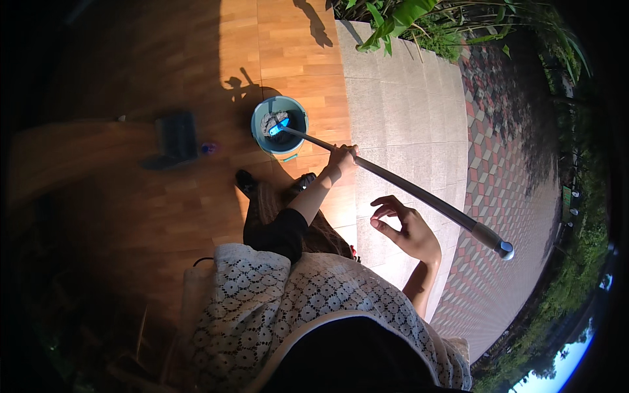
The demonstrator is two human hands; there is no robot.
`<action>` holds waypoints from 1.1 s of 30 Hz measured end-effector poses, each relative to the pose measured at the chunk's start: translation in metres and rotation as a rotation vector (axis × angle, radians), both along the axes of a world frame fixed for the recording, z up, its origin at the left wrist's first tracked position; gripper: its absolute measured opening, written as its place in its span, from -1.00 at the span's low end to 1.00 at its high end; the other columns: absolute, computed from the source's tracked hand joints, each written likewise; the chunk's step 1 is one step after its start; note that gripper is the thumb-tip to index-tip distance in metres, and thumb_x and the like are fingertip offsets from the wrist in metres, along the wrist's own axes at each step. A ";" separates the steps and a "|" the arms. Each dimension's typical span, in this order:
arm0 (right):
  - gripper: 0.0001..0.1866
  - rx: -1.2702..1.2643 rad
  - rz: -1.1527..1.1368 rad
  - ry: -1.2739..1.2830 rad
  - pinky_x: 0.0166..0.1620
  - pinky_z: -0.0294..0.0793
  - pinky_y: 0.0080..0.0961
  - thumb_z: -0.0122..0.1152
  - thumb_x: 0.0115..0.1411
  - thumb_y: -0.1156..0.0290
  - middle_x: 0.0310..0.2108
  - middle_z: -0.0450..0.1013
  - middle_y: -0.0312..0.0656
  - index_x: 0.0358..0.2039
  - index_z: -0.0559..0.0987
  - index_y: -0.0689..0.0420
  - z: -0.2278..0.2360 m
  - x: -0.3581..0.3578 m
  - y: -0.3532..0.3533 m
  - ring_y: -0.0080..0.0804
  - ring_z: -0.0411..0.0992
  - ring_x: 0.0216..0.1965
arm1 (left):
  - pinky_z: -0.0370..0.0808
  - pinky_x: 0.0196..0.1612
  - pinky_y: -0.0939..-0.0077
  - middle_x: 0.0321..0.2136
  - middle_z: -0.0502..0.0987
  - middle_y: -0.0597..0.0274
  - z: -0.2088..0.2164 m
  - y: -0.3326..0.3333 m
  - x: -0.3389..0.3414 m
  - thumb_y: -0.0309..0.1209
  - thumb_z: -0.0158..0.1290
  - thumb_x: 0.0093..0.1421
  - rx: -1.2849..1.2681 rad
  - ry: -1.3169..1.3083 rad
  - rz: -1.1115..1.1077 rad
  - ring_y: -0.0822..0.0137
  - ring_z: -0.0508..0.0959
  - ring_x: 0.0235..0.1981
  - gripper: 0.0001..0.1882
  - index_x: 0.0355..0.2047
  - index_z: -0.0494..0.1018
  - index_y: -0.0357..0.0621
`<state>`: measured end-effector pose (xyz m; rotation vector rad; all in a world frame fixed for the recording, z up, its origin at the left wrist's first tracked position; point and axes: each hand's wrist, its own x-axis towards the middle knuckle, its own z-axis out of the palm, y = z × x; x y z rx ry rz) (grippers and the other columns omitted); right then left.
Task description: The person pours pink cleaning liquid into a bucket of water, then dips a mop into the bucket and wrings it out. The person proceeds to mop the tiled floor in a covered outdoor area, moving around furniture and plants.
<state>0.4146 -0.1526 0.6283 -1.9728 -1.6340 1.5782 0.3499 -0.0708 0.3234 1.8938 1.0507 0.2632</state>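
Note:
My left hand (343,160) is wrapped round the grey handle of a mop (419,191). The pole slants from a light-blue bucket (299,118) up to the right, ending in a rounded grey cap. Inside the bucket lie the mop's greyish strands (268,122), joined to the pole by a bright blue fitting (279,126). My right hand (411,236) hovers below the pole, apart from it. Its fingers are curled, with a gap between them and the thumb, and nothing shows in it.
The bucket stands on a wood-patterned floor (301,59), ahead of my feet. Left of it are a dark dustpan-like object (177,139) and a small purple item (209,148). Pale stone steps (406,111) run down on the right to patterned paving (488,157). Green plants (406,23) overhang the far end.

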 end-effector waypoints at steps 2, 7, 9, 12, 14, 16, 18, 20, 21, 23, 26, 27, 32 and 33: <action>-0.63 0.126 -0.211 0.144 -0.17 0.33 -0.46 0.02 0.07 0.21 -0.42 0.40 -0.07 -0.25 0.36 0.27 -0.049 -0.012 0.031 -0.28 0.39 -0.28 | 0.18 -0.13 -0.06 -0.41 0.41 0.17 -0.010 -0.029 0.015 -0.34 0.03 -0.16 -0.143 0.029 -0.065 0.17 0.34 -0.23 -0.79 -0.49 0.28 -0.08; -0.33 -0.125 0.054 -0.468 -0.11 0.28 -0.37 -0.08 0.02 -0.09 -0.23 0.35 0.08 -0.07 0.22 0.24 -0.246 0.010 0.094 -0.11 0.33 -0.16 | 0.40 -0.27 0.25 -0.33 0.31 -0.04 -0.032 -0.100 0.024 -0.60 -0.03 -0.24 0.028 -0.101 -0.187 0.05 0.27 -0.21 -0.59 -0.31 0.17 -0.37; -0.33 -0.407 0.187 -0.466 -0.07 0.25 -0.32 -0.04 -0.02 -0.12 -0.19 0.33 0.10 -0.07 0.22 0.19 -0.319 0.027 0.076 -0.12 0.30 -0.11 | 0.40 -0.34 0.33 -0.38 0.30 -0.03 -0.017 -0.118 0.010 -0.62 0.00 -0.27 0.084 -0.252 -0.105 0.03 0.28 -0.24 -0.61 -0.37 0.14 -0.29; -0.37 -0.689 -0.021 0.002 -0.20 0.35 -0.25 0.02 -0.04 -0.10 -0.31 0.36 0.06 -0.19 0.28 0.22 -0.375 0.008 0.065 -0.19 0.36 -0.28 | 0.35 -0.48 0.32 -0.45 0.24 0.05 -0.023 -0.125 -0.016 -0.60 0.05 -0.32 0.108 -0.460 0.078 0.05 0.30 -0.35 -0.54 -0.38 0.10 -0.14; -0.48 -1.000 -0.335 0.270 -0.35 0.44 -0.42 0.08 -0.05 -0.02 -0.44 0.39 -0.10 -0.25 0.35 0.16 -0.379 -0.039 0.063 -0.35 0.40 -0.48 | 0.28 -0.40 0.32 -0.44 0.22 0.11 -0.013 -0.122 -0.045 -0.61 0.03 -0.36 -0.027 -0.323 0.152 0.08 0.29 -0.30 -0.51 -0.36 0.11 -0.09; -0.65 -0.775 -0.416 0.297 -0.64 0.33 -0.54 0.12 -0.05 0.12 -0.67 0.34 -0.19 -0.44 0.44 0.17 -0.401 -0.028 0.044 -0.45 0.30 -0.72 | 0.18 -0.25 0.29 -0.42 0.20 0.15 0.012 -0.123 -0.056 -0.62 -0.02 -0.38 0.089 -0.203 0.141 0.14 0.26 -0.24 -0.53 -0.37 0.14 -0.05; -0.71 -0.681 -0.318 0.180 -0.71 0.25 -0.55 0.10 -0.04 0.19 -0.79 0.29 -0.24 -0.55 0.47 0.20 -0.408 -0.028 0.035 -0.49 0.27 -0.78 | 0.12 -0.16 0.27 -0.36 0.22 0.16 0.017 -0.117 -0.080 -0.70 -0.13 -0.39 0.091 -0.356 0.245 0.16 0.24 -0.19 -0.56 -0.40 0.22 -0.05; -0.81 -0.540 -0.321 0.256 -0.78 0.20 -0.62 0.08 -0.06 0.35 -0.85 0.24 -0.26 -0.61 0.46 0.23 -0.390 -0.043 0.034 -0.55 0.23 -0.83 | 0.32 -0.27 0.48 -0.38 0.31 0.11 -0.012 -0.115 -0.105 -0.75 -0.18 -0.22 -0.124 -0.400 0.633 0.19 0.35 -0.34 -0.66 -0.38 0.26 -0.18; -0.81 -0.552 -0.329 0.307 -0.78 0.18 -0.64 0.11 -0.06 0.35 -0.86 0.22 -0.28 -0.62 0.45 0.22 -0.377 -0.052 0.035 -0.57 0.22 -0.84 | 0.36 -0.32 0.51 -0.41 0.35 0.09 -0.046 -0.116 -0.118 -0.71 -0.14 -0.15 -0.124 -0.389 0.812 0.26 0.38 -0.37 -0.71 -0.35 0.25 -0.22; -0.83 -0.562 -0.371 0.428 -0.79 0.17 -0.66 0.11 -0.05 0.37 -0.84 0.21 -0.32 -0.51 0.42 0.22 -0.350 -0.049 0.022 -0.59 0.21 -0.85 | 0.37 -0.32 0.49 -0.43 0.36 0.11 -0.077 -0.095 -0.126 -0.53 -0.09 0.00 -0.224 -0.407 0.916 0.30 0.41 -0.40 -0.81 -0.34 0.24 -0.29; -0.81 -0.517 -0.389 0.373 -0.80 0.15 -0.69 0.09 -0.01 0.41 -0.80 0.19 -0.36 -0.39 0.36 0.19 -0.296 -0.045 -0.007 -0.62 0.16 -0.86 | 0.38 -0.25 0.46 -0.29 0.37 0.01 -0.079 -0.042 -0.114 -0.03 -0.10 0.04 -1.076 -0.248 0.982 0.26 0.44 -0.26 -0.45 -0.20 0.21 -0.32; -0.80 -0.501 -0.388 0.418 -0.80 0.14 -0.71 0.08 0.01 0.41 -0.80 0.18 -0.37 -0.36 0.35 0.19 -0.277 -0.048 -0.017 -0.64 0.16 -0.85 | 0.39 -0.33 0.48 -0.36 0.38 0.06 -0.080 -0.030 -0.112 0.03 -0.11 0.02 -1.213 -0.472 1.054 0.31 0.45 -0.35 -0.45 -0.27 0.23 -0.27; -0.79 -0.484 -0.407 0.273 -0.79 0.15 -0.77 0.10 0.03 0.35 -0.72 0.22 -0.38 -0.35 0.35 0.15 -0.211 -0.053 -0.061 -0.69 0.18 -0.81 | 0.25 -0.67 0.59 -0.73 0.18 0.41 -0.069 -0.037 -0.089 -0.10 -0.17 0.12 -1.240 -0.748 1.075 0.56 0.19 -0.78 -0.70 -0.48 0.20 -0.08; -0.74 -0.556 -0.376 0.313 -0.74 0.21 -0.74 0.05 0.06 0.28 -0.67 0.26 -0.33 -0.31 0.34 0.15 -0.208 -0.050 -0.064 -0.66 0.23 -0.74 | 0.21 -0.70 0.65 -0.67 0.14 0.42 -0.061 -0.046 -0.083 -0.25 -0.19 0.15 -1.185 -0.687 1.146 0.60 0.16 -0.75 -0.80 -0.51 0.14 -0.06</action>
